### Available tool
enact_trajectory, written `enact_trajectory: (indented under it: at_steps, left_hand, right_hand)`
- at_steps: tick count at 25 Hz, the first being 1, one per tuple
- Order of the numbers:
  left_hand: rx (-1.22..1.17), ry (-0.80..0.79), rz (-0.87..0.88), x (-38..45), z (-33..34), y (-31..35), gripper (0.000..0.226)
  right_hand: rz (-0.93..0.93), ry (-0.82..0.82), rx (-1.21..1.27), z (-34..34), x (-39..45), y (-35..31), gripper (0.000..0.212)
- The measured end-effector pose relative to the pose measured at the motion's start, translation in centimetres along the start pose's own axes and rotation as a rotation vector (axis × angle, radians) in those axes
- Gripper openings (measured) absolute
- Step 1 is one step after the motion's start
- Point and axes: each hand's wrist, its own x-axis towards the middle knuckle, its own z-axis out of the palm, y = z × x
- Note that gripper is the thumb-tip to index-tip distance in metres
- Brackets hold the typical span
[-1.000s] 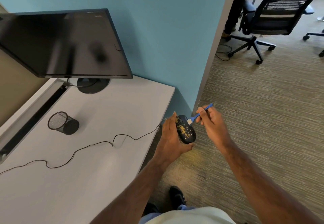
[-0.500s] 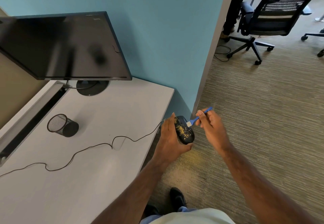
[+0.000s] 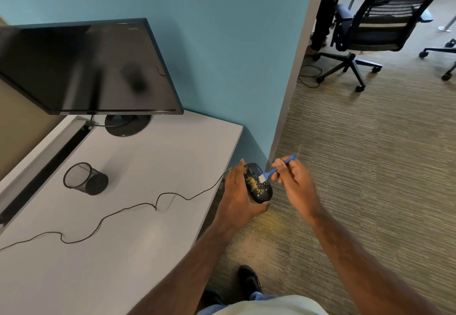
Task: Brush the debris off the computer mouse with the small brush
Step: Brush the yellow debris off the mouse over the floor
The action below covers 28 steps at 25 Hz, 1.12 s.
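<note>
Head view: left hand (image 3: 238, 191) gripping computer mouse (image 3: 257, 183) beyond counter (image 3: 148, 191) edge; right hand (image 3: 293, 179) pinching small brush (image 3: 274, 170), bristles on yellow debris (image 3: 256, 182). Risk: grit scattering onto carpet (image 3: 357, 166), or mouse slipping under hard strokes.

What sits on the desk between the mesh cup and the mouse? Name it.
In the head view, only the thin black cable crosses the bare white desk between the mesh cup and the mouse, held off the desk's edge.

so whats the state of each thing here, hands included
computer mouse: held off the desk's edge, yellow debris on top
small brush: bristles on the mouse
left hand: grips the mouse
right hand: pinches the brush handle
monitor: screen dark
mesh cup: upright on the desk
</note>
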Motion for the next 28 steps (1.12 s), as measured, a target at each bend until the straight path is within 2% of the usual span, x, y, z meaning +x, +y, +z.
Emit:
enact_trajectory:
  at_steps: [6, 12, 21, 28]
  left_hand:
    - [0.001, 0.035, 0.024, -0.1, 0.0, -0.4, 0.128]
    - [-0.007, 0.017, 0.009, 0.0, -0.1, -0.1, 0.124]
    - [0.014, 0.038, 0.036, -0.2, -0.1, -0.4, 0.129]
    - [0.01, 0.03, 0.023, 0.0, 0.0, -0.1, 0.127]
  right_hand:
    - [0.029, 0.06, 0.0, -0.7, 0.3, 0.1, 0.025]
    - [-0.027, -0.011, 0.025, 0.4, -0.2, -0.5, 0.027]
    - [0.039, 0.057, -0.018, -1.0, 0.0, 0.3, 0.024]
    - [0.018, 0.005, 0.003, -0.7, -0.4, 0.2, 0.025]
